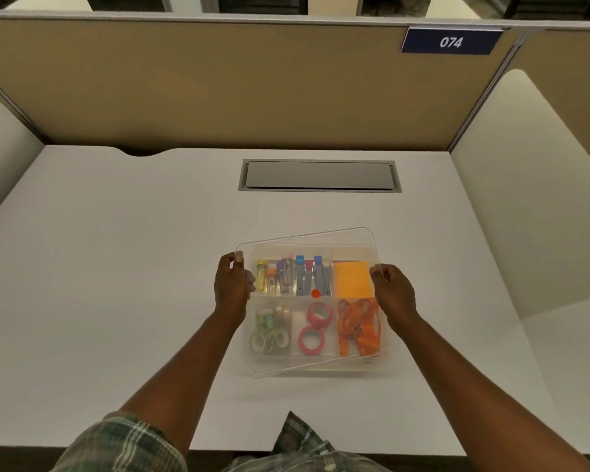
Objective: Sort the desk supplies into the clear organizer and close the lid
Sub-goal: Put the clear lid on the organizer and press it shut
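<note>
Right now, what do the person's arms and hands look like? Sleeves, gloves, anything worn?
The left hand and right hand are both bare: no gloves, rings or watch visible. Forearms are uncovered. The left arm ends in a short plaid sleeve of green, grey and white checks, and the same plaid shirt shows at the bottom edge. The right arm's sleeve is out of frame.

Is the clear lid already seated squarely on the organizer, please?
No, the lid is skewed over the organizer, gripped by the left hand and right hand.

Left hand (231, 288), right hand (394, 294), fingers (239, 258) curled
</note>
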The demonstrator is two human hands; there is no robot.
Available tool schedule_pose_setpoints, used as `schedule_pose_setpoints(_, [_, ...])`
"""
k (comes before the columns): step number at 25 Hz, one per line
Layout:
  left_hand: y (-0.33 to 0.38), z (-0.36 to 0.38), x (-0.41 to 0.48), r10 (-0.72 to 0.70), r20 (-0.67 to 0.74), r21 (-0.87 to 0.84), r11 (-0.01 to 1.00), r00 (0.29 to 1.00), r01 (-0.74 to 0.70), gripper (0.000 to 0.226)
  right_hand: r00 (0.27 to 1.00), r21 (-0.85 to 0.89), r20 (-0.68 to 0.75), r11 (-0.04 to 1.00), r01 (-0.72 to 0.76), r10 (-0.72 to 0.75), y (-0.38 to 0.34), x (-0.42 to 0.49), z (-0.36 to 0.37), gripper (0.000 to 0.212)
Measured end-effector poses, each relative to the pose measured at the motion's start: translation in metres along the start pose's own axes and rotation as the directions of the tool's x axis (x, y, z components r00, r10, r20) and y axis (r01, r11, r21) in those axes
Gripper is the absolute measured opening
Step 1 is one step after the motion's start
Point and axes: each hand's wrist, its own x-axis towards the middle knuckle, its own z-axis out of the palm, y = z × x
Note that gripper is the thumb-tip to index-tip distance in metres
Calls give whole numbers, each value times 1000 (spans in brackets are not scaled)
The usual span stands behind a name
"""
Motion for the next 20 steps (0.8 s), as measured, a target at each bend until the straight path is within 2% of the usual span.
schedule_pose_setpoints(3, [-2, 8, 4, 73, -28, 163, 984, 997, -68, 28, 999, -23, -36, 1000, 3, -4, 2, 6, -2, 34])
schedule_pose_setpoints(5, [-3, 11, 10, 169, -42, 357, 923, 985, -143, 30, 999, -63, -32, 998, 9, -11, 7, 6, -2, 35])
schedule_pose_setpoints(7, [-3, 13, 17, 233, -15, 482, 854, 972, -197, 31, 1000, -83, -17, 996, 25, -26, 14, 4, -3, 35])
schedule_pose_setpoints(10, [-3, 13, 29, 222, 25, 585, 787, 975, -194, 33, 999, -121, -5, 992, 39, -40, 21, 4, -3, 35])
schedule_pose_setpoints(15, [-7, 14, 46, 156, 116, 642, 742, 981, -194, 30, 1000, -147, 11, 989, 29, -27, 27, 8, -1, 26])
schedule_pose_setpoints(20, [-5, 12, 54, 135, 165, 605, 768, 977, -209, 40, 1000, -141, 21, 990, -6, 9, 25, 18, 1, 28])
